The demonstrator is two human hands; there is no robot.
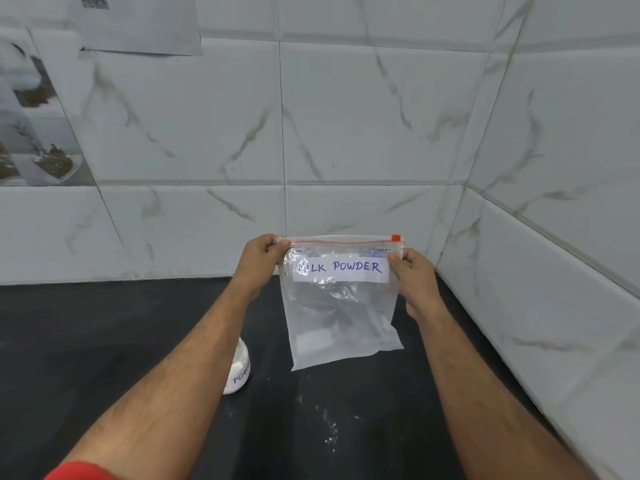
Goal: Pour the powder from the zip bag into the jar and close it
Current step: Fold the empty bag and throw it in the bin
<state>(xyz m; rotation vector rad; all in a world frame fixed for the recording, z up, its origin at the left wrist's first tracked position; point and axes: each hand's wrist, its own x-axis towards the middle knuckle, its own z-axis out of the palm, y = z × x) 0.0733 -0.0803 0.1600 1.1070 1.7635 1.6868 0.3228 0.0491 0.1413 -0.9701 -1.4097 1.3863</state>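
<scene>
Fingers [277, 241] of the left hand [258, 263] pinch the top left corner of the zip bag [341, 306], right at the end of its red seal strip; fingers of the right hand [412, 275] pinch the bag's right edge just under the seal. We note the bag hangs upright between both hands, above the counter [104, 341] and in front of the wall corner. Its orange slider [396, 238] sits at the far right end of the strip. We read a white label [341, 271] with blue handwriting, "MILK POWDER", the first letters partly behind a crease. We see the clear bag looking nearly empty, only a faint white film low inside.

Down left of the bag, a jar [239, 370] with white powder stands on the dark counter, mostly hidden behind the left forearm; we cannot tell whether it has a lid on. White powder specks [330, 434] lie scattered on the counter below the bag. Marbled white tiles [346, 116] cover both walls. A printed sheet [138, 26] hangs top left. A red sleeve [79, 471] shows at the bottom edge.
</scene>
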